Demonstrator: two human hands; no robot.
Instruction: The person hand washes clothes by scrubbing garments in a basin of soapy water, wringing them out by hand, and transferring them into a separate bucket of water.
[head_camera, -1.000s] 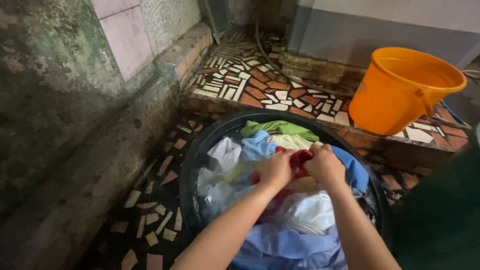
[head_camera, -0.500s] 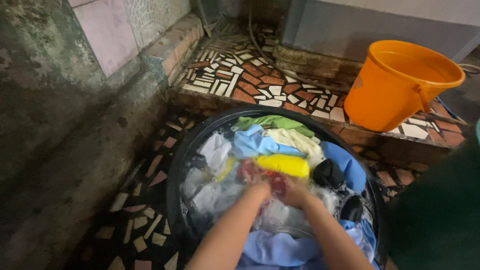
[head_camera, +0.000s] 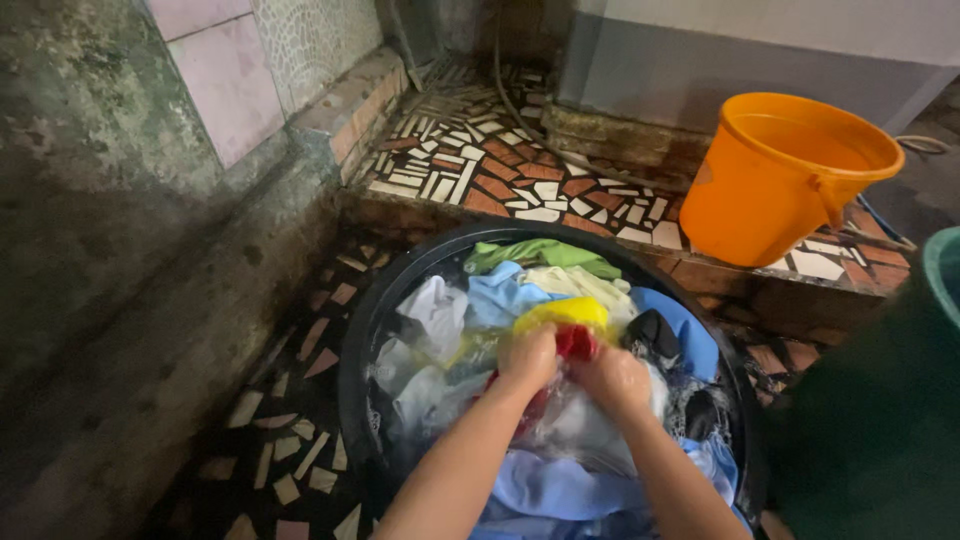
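Observation:
A round black basin (head_camera: 365, 330) on the floor holds water and several wet clothes: green, light blue, white, yellow and dark pieces. My left hand (head_camera: 527, 360) and my right hand (head_camera: 615, 380) are side by side over the middle of the basin. Both are clenched on a red cloth (head_camera: 576, 342), which bunches between the knuckles. A yellow garment (head_camera: 560, 313) lies just beyond the hands. A pale blue garment (head_camera: 560, 485) lies under my forearms at the near side.
An orange bucket (head_camera: 780, 180) stands on a raised step of broken-tile mosaic (head_camera: 500, 170) behind the basin. A stained concrete wall (head_camera: 100, 200) runs along the left. A dark green container (head_camera: 880, 420) is at the right edge. A hose lies on the step.
My hands have drawn back toward me over the basin while rubbing the red cloth. The yellow garment beyond them, covered a second ago, now shows.

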